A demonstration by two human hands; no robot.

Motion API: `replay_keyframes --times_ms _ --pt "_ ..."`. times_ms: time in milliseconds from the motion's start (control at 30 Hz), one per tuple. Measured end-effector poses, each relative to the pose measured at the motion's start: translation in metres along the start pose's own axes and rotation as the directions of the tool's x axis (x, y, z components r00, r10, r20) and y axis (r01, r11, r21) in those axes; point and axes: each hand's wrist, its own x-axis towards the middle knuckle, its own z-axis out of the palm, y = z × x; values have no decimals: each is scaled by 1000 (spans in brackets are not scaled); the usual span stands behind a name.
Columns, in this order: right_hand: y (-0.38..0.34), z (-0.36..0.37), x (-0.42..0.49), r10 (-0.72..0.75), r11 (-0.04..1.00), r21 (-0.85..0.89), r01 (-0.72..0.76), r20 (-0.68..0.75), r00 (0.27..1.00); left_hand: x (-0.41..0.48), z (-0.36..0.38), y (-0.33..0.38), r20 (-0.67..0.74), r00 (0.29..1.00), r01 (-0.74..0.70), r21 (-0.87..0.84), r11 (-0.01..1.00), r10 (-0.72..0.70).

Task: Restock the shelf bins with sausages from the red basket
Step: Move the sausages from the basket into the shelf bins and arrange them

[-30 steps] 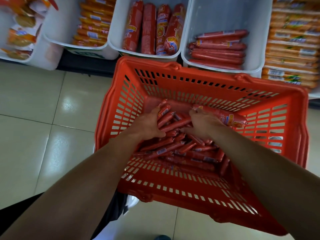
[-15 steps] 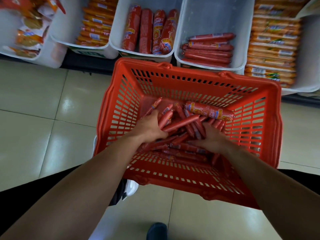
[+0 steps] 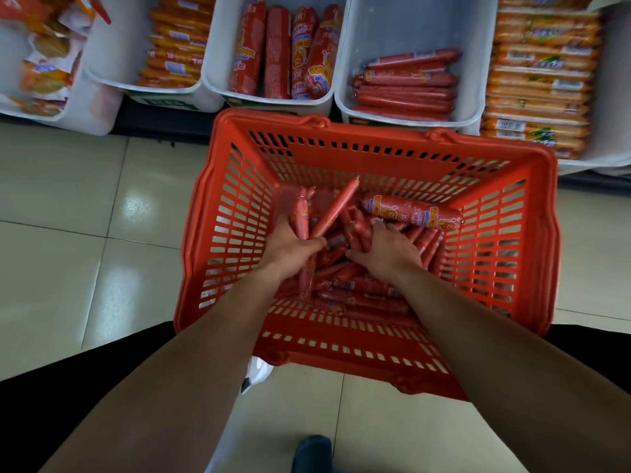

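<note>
Pale floor tiles lie open left of the red basket, whose far rim sits just below the white shelf bins. Inside it, the left hand clenches a bunch of thin sausages, lifted higher than a moment ago. The right hand sinks curled fingers into the pile, grip unclear.

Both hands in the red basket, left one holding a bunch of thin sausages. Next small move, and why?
Probably lift the left hand with its bundle of thin sausages out of the red basket toward the white bin of matching thin sausages, which looks part empty. The right hand is buried in the pile; its grip cannot be told.
</note>
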Motion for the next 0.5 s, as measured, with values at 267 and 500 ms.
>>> replay_keyframes --times_ms 267,500 --pt "-3 -28 11 100 982 153 -108 61 993 13 -13 -4 27 1000 -15 -20 1000 15" --pt "29 -41 -7 103 941 290 -175 248 963 15 2 -12 116 993 -30 156 987 12"
